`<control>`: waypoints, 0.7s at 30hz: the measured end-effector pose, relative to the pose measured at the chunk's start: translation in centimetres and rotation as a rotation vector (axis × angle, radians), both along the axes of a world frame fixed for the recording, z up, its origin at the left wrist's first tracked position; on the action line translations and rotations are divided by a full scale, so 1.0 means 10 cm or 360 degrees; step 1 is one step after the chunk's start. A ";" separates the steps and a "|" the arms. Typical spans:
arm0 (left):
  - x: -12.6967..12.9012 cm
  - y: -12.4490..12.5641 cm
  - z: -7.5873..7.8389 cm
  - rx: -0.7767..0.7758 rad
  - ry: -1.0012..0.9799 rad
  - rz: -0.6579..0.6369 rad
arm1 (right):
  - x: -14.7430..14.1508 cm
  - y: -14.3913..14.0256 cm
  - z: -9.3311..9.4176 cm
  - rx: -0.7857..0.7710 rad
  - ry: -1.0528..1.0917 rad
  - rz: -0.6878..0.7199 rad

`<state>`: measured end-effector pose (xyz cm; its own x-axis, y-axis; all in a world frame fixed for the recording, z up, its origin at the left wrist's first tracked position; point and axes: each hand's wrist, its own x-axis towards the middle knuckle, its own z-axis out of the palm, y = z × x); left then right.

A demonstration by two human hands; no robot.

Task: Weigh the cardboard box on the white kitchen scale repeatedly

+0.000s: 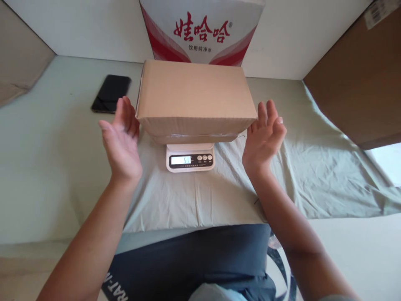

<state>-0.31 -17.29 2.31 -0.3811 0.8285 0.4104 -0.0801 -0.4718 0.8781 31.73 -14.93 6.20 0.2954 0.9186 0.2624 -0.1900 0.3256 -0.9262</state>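
Note:
A brown cardboard box (pixel 196 94) rests on a white digital kitchen scale (pixel 190 170), covering most of its platform. The scale's lit display (pixel 181 160) reads what looks like 51, with several round buttons beside it. My left hand (pixel 123 144) is at the box's left side, fingers stretched out and thumb apart. On the opposite side, my right hand (pixel 263 142) is likewise open, its fingertips close to the box's right corner. Whether either hand touches the cardboard I cannot tell. Neither palm holds anything.
A black smartphone (pixel 112 93) lies left of the box on the pale green cloth (pixel 62 167). Behind stands a white and red carton (pixel 203 31) with Chinese lettering, against a white wall. A large brown cardboard panel (pixel 360 75) borders the right side.

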 end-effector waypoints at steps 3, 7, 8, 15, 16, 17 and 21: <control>0.01 0.00 0.03 -0.0023 -0.0076 0.0035 | -0.01 0.06 -0.09 0.0049 0.0069 -0.0025; 0.03 -0.01 0.07 -0.0061 -0.0151 0.0013 | 0.02 0.10 -0.15 -0.0013 0.0009 -0.0001; 0.03 -0.01 0.07 -0.0064 -0.0149 0.0006 | 0.03 0.11 -0.16 -0.0038 -0.0001 0.0008; -0.01 0.01 0.04 -0.0085 -0.0062 0.0032 | 0.06 0.17 -0.21 -0.0039 -0.0002 -0.0030; -0.01 0.02 0.03 -0.0092 -0.0058 0.0040 | 0.07 0.16 -0.20 -0.0054 -0.0002 -0.0024; -0.01 0.03 0.03 -0.0094 -0.0055 0.0056 | 0.08 0.16 -0.19 -0.0068 -0.0015 -0.0018; 0.00 0.06 0.02 -0.0075 -0.0095 0.0102 | 0.10 0.14 -0.16 -0.0088 -0.0063 -0.0028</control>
